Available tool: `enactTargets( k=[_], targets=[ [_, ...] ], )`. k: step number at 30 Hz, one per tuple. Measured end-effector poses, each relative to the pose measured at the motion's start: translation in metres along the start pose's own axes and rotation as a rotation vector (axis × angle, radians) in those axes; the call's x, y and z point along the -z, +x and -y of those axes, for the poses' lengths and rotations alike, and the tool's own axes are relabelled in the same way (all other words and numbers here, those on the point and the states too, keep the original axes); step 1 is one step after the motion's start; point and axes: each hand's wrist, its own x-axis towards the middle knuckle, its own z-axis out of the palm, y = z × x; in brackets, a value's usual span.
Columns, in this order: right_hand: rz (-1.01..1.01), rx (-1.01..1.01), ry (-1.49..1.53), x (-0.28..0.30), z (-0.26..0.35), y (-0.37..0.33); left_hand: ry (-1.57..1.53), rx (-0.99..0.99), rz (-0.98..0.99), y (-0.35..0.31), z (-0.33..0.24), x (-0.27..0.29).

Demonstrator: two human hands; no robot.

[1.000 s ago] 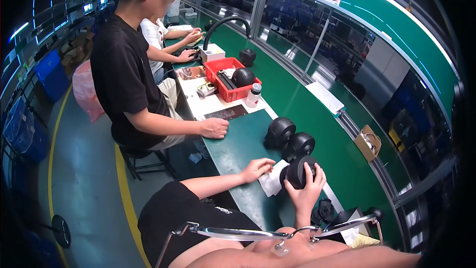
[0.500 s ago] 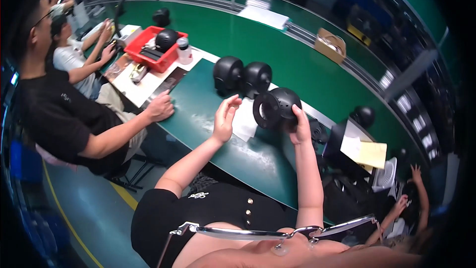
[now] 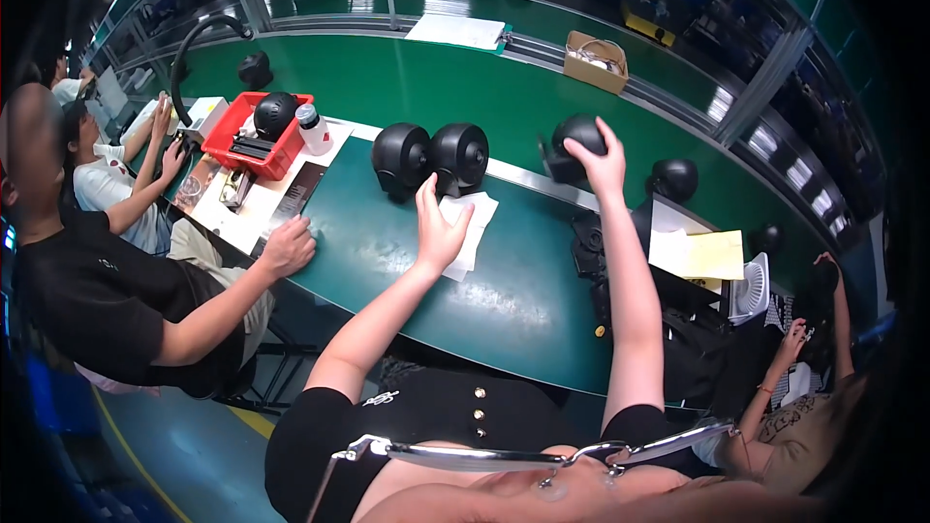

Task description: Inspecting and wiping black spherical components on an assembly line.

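Note:
My right hand (image 3: 604,163) is reached out far over the green conveyor belt (image 3: 523,121), its fingers closed round a black ball-shaped housing (image 3: 579,140). The housing's left side is smeared by motion. At the table's middle my left hand (image 3: 441,232) is open with fingers stretched, and no object shows in it. A sheet of white paper (image 3: 475,237) lies beside and partly beneath that hand. Just beyond its fingertips two more black round housings, one on the left (image 3: 399,157) and one on the right (image 3: 461,155), stand side by side at the table's far edge.
A red bin (image 3: 257,157) with black parts and a white bottle (image 3: 313,131) stand to the left, near a seated co-worker (image 3: 116,300). Black parts (image 3: 589,242) lie at the right, by yellow paper (image 3: 707,254). Another housing (image 3: 673,179) and a cardboard box (image 3: 595,63) lie farther off.
My right hand has carried the black housing away from me, from above the table to over the belt. My left hand has come nearer the two standing housings. The view has shifted.

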Motion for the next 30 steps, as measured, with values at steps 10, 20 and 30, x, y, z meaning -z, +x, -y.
enactTargets(
  k=[10,20,30],
  targets=[
    [0.224,-0.195,-0.958,-0.042,-0.032,0.037,0.025,0.170,-0.168,0.031,0.024,-0.024],
    [0.101,-0.017,-0.820,-0.044,-0.022,0.008,0.048,0.141,-0.290,0.039,0.027,-0.045],
    [0.363,0.022,-1.011,-0.072,-0.012,0.049,0.046,0.097,-0.235,0.033,0.039,-0.036]
  ],
)
